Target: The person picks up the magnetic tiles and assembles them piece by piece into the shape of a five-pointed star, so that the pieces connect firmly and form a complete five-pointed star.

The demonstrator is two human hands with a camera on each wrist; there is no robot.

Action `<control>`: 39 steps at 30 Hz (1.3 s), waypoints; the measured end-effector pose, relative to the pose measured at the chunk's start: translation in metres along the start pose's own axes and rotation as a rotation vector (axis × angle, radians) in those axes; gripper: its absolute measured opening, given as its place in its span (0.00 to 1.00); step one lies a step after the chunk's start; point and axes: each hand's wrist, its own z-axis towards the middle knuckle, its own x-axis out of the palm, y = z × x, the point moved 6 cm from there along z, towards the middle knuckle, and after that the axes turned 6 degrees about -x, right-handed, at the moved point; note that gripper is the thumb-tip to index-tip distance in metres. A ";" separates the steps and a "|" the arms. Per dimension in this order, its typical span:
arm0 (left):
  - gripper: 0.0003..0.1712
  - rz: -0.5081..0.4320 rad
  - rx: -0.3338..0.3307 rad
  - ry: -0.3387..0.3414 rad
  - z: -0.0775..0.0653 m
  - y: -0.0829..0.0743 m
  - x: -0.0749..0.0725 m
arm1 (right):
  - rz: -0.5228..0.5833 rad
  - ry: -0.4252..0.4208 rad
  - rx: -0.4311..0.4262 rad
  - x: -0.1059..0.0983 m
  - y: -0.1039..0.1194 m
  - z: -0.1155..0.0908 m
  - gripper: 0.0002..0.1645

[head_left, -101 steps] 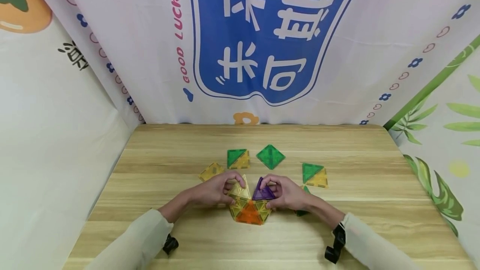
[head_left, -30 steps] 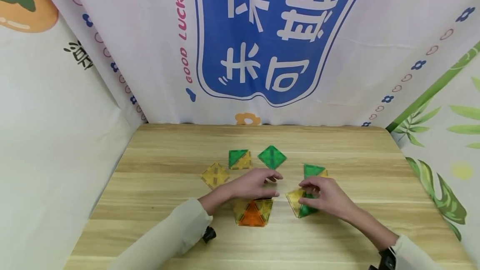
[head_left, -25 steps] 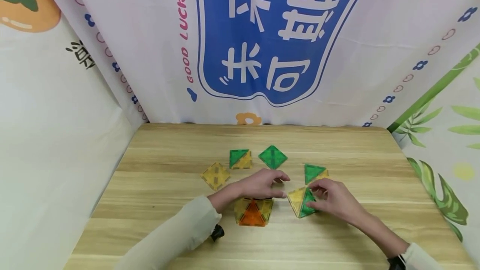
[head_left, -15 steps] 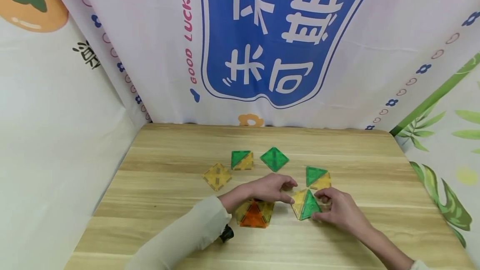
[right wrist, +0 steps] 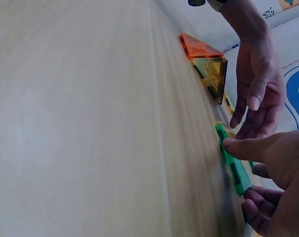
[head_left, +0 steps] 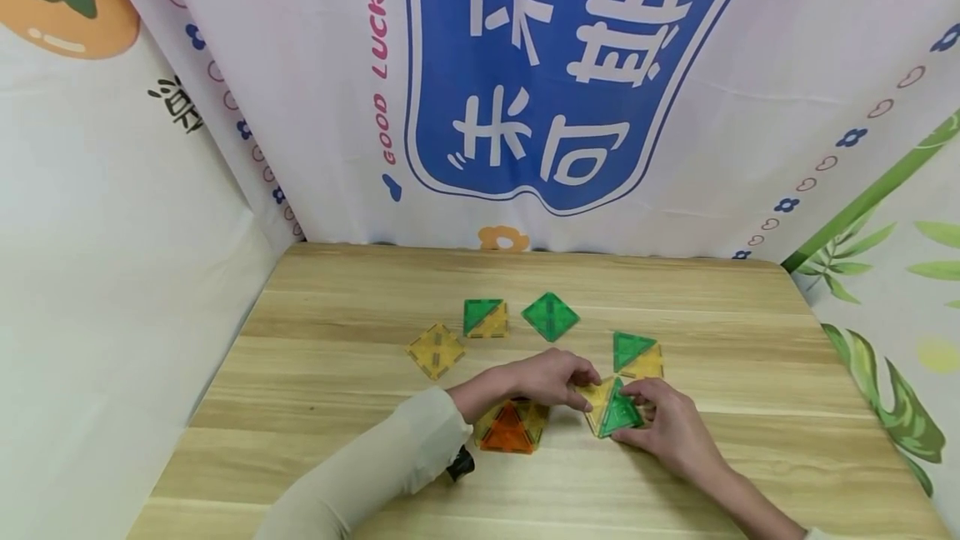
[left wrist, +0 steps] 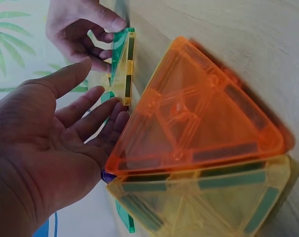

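Observation:
A yellow triangular magnetic tile [head_left: 597, 400] and a green triangular magnetic tile [head_left: 620, 408] lie side by side on the table as a diamond. My right hand [head_left: 671, 423] pinches the green one, thumb at its near corner and fingers at the far edge, as the right wrist view also shows. My left hand [head_left: 553, 377] reaches to the yellow one's left side with loosely spread fingers; a fingertip appears to touch it in the left wrist view. Under my left forearm stands a built shape of tiles with an orange triangle [left wrist: 204, 118] in front; its back is hidden.
Behind lie a yellow diamond [head_left: 436, 351], a green-and-yellow square [head_left: 486, 318], a green diamond [head_left: 551, 317] and another green-and-yellow pair [head_left: 638, 355]. Printed cloth [head_left: 337, 107] hangs around the wooden table [head_left: 315, 407].
Both hands have left the built shape, where they held a pale yellow and a purple triangle, and moved right. My right hand has come to grip the green tile; my left has neared the yellow.

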 end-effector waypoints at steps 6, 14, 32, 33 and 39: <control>0.21 -0.023 0.003 -0.024 0.002 0.002 -0.001 | 0.047 -0.001 0.030 0.001 0.001 -0.002 0.32; 0.18 -0.145 -0.029 -0.051 -0.001 0.006 -0.003 | 0.092 -0.077 -0.062 0.005 0.004 -0.005 0.33; 0.17 -0.154 0.030 -0.035 -0.006 0.007 -0.014 | 0.465 0.013 -0.079 0.015 -0.005 0.007 0.24; 0.17 -0.171 0.035 -0.039 -0.008 0.007 -0.017 | 0.510 0.024 -0.084 0.015 -0.005 0.009 0.23; 0.18 -0.306 0.042 -0.071 -0.027 0.016 -0.037 | 0.720 0.091 -0.052 0.019 0.004 0.030 0.21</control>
